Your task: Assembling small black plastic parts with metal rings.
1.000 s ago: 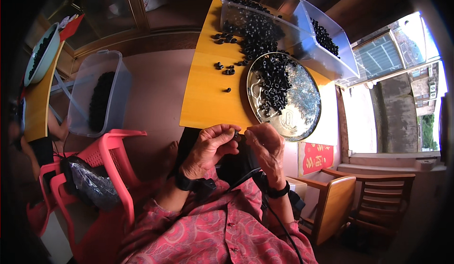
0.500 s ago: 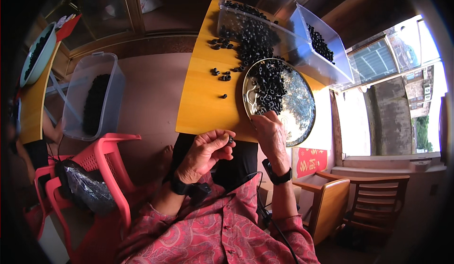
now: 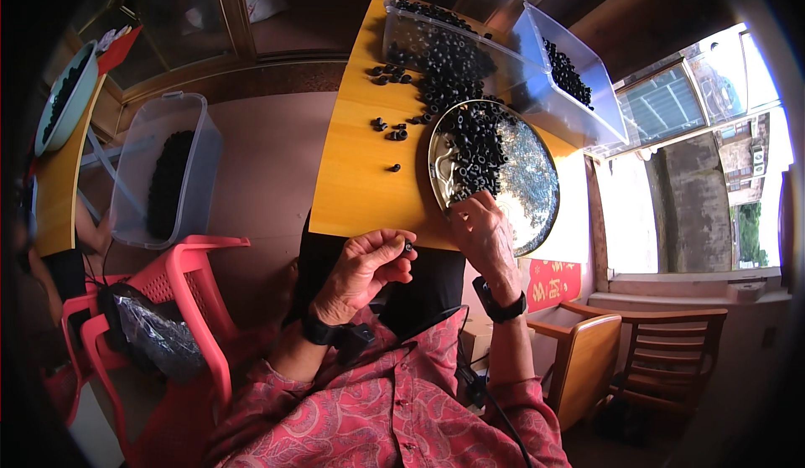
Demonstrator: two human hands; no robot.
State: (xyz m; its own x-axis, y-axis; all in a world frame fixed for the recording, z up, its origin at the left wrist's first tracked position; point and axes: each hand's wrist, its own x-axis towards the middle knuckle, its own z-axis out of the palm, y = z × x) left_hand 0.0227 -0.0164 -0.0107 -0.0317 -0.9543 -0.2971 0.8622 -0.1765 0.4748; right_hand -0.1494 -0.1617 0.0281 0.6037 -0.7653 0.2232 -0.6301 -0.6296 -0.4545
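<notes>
My left hand (image 3: pixel 362 271) is closed in a pinch, palm partly turned up, just off the table's near edge. Between its thumb and fingers sits a small black ring-like part (image 3: pixel 408 247). Over the near rim of a round shiny tray (image 3: pixel 528 216), my right hand (image 3: pixel 486 237) has its fingers drawn together; whatever they hold is hidden. Many small black cylindrical parts (image 3: pixel 478 149) are heaped in the tray's left and far portion. More loose black parts (image 3: pixel 444 91) spread behind it across the yellow table (image 3: pixel 356 179), with a few strays at the left.
A clear bin (image 3: pixel 604 128) with black parts stands at the table's far right. On the left are another clear tub (image 3: pixel 210 162), a red plastic chair (image 3: pixel 214 309), and a basin (image 3: pixel 46 132) on a second table. Wooden chairs (image 3: pixel 591 363) stand at right.
My right hand has shifted slightly right, its fingertips still by the tray's near rim. The left hand keeps its pinch on the black part, nearly in place.
</notes>
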